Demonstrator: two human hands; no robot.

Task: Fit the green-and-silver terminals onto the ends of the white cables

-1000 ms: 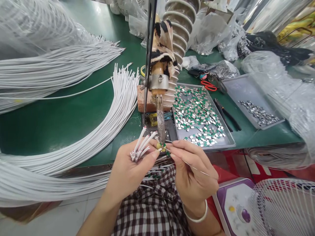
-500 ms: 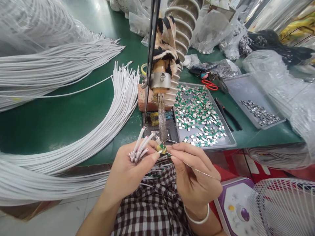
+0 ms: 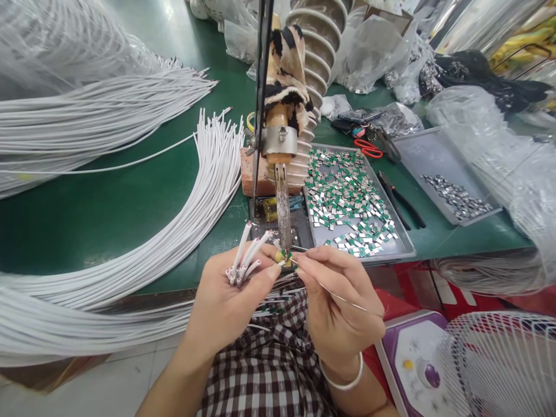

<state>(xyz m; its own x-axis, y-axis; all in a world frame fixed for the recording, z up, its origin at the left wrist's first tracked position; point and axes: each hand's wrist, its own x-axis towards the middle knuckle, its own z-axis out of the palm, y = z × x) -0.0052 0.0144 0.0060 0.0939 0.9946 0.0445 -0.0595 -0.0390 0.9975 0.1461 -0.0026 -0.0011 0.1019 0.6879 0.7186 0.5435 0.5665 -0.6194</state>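
My left hand [image 3: 232, 295] is closed around a bunch of white cables [image 3: 244, 258], their cut ends sticking up past the thumb. At its thumb and fingertip one cable end meets a small green circuit board [image 3: 284, 255]. Pinched in my right hand [image 3: 343, 301] is a thin strand of solder wire [image 3: 343, 298], its tip reaching the board. Directly above, the clamped soldering iron [image 3: 283, 200] points down, its tip at the board and wire. My fingers partly hide the joint.
A tray of small boards [image 3: 410, 249] stands right of the iron, with black-handled pliers [image 3: 402, 202] beside it. Farther right is a tray of metal parts [image 3: 417, 150]. Long white cables [image 3: 174, 237] cover the left. A fan [image 3: 504, 359] stands at lower right.
My right hand has shifted slightly left, bringing the solder wire closer in at the iron's tip. The left hand keeps its hold on the cables; the whole view has moved slightly.
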